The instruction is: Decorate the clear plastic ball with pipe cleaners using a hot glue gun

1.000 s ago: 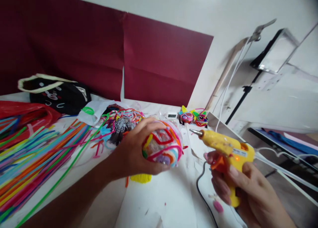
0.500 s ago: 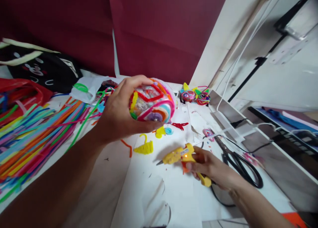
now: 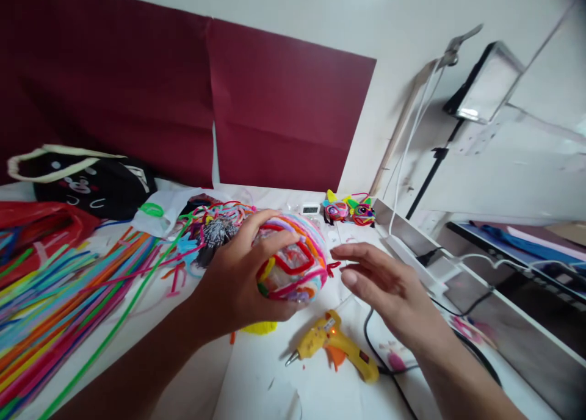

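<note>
My left hand (image 3: 245, 273) is wrapped round a rounded craft piece (image 3: 297, 258), clear in places and covered with pipe cleaners in red, orange, pink, white and other colours. It is held up above the white table. To its right, my right hand (image 3: 389, 292) is open and holds nothing, thumb and fingers apart, the fingertips close to the craft piece. Below both hands a yellow glue gun (image 3: 332, 343) with an orange trigger lies on white paper, its small light glowing. Part of a yellow pipe-cleaner shape (image 3: 260, 328) shows under the left hand.
Many loose pipe cleaners (image 3: 86, 298) cover the left side, near a red plastic bag (image 3: 43, 224) and a black bag (image 3: 96, 185). Two colourful animal-like figures (image 3: 350, 210) and a small digital display (image 3: 310, 209) stand at the back. Cables (image 3: 398, 383) run along the right.
My right hand has let go of the glue gun, now on the paper, and moved up toward the craft piece. My left hand still holds that piece. The view has tilted upward.
</note>
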The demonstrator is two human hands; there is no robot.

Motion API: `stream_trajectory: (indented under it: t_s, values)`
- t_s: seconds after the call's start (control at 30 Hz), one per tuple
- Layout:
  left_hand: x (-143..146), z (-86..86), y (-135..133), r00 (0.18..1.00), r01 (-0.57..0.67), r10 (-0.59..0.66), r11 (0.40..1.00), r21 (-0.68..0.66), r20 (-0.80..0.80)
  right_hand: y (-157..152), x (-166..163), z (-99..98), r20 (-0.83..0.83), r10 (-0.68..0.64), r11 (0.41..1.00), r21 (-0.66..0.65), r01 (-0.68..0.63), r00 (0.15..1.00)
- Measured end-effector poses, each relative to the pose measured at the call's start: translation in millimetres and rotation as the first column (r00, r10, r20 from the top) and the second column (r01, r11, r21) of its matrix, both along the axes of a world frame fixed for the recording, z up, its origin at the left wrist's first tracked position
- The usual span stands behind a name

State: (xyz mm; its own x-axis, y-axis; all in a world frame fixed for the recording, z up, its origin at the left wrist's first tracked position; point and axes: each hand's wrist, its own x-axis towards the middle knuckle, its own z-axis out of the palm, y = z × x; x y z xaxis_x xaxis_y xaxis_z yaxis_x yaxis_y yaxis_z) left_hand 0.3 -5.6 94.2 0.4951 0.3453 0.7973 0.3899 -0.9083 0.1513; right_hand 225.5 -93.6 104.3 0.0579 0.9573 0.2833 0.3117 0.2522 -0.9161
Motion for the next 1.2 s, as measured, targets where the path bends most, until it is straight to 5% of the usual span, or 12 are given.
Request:
stream_trajectory:
  t_s: [0.17,0.67,1.2]
  values:
    - [2.3,-6.2,-1.4,0.997,-0.042,0.046,0.997,0.067,-0.063,19.7,-17.7,20.0,-0.184,0.026,0.999,0.041,-0.018,0.983]
    - [5.6,-9.9,-0.3,0.986,-0.076,0.101,0.979,0.19,-0.129,31.3,-24.0,15.1,-0.204,0.047,0.998,-0.024,-0.053,0.978]
    - [6.5,-15.0,8.9,0.993,-0.086,0.088,0.996,0.033,-0.082,63.0,-30.0,11.2,-0.365,0.059,0.983,-0.143,-0.118,0.929]
